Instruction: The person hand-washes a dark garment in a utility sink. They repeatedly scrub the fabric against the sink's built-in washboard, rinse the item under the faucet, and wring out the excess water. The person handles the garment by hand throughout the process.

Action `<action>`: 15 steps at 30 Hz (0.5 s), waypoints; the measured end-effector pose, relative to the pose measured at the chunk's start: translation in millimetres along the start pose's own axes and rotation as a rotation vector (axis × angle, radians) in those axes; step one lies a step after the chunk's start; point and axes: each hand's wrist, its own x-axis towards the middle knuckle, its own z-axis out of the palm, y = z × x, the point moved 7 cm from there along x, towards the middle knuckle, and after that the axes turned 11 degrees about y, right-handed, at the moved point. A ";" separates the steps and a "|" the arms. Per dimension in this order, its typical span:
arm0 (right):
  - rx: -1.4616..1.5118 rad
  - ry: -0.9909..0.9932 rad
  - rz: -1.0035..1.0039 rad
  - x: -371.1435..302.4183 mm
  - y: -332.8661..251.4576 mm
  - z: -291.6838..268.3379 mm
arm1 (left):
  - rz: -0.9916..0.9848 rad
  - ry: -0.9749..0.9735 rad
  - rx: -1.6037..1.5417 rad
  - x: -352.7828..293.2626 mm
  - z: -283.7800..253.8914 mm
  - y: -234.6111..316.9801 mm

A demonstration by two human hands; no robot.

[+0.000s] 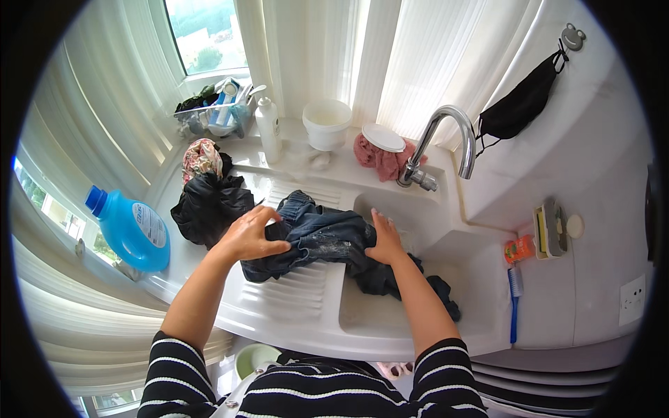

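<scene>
Dark blue jeans point(324, 233), bunched up, lie across the ribbed washboard point(293, 296) and hang over into the sink basin point(418, 324) on the right. My left hand point(245, 237) is at the left end of the jeans, thumb and fingers apart around a dark fold; whether it touches the cloth is hard to tell. At the basin's edge, my right hand point(385, 240) rests against the jeans with its fingers stretched out. Neither hand is closed on the cloth. One leg of the jeans trails down into the basin beneath my right forearm.
Left of the jeans sit black clothes point(209, 205) and a blue detergent bottle point(136, 230). Behind stand a white pump bottle point(267, 129), a white tub point(326, 125) and a pink cloth point(380, 159). The curved faucet point(442, 132) rises over the basin; a blue brush point(515, 303) is at right.
</scene>
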 end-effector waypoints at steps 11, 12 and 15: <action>0.407 0.279 0.255 7.6 -49.3 -50.0 | -0.036 0.445 -0.177 44.8 49.0 -14.8; 0.440 0.356 0.229 4.6 -71.6 -74.4 | -0.105 0.576 -0.345 38.7 37.8 -12.8; 0.530 0.507 0.084 -3.1 -138.5 -128.8 | -0.156 0.811 -0.773 14.1 36.5 -14.7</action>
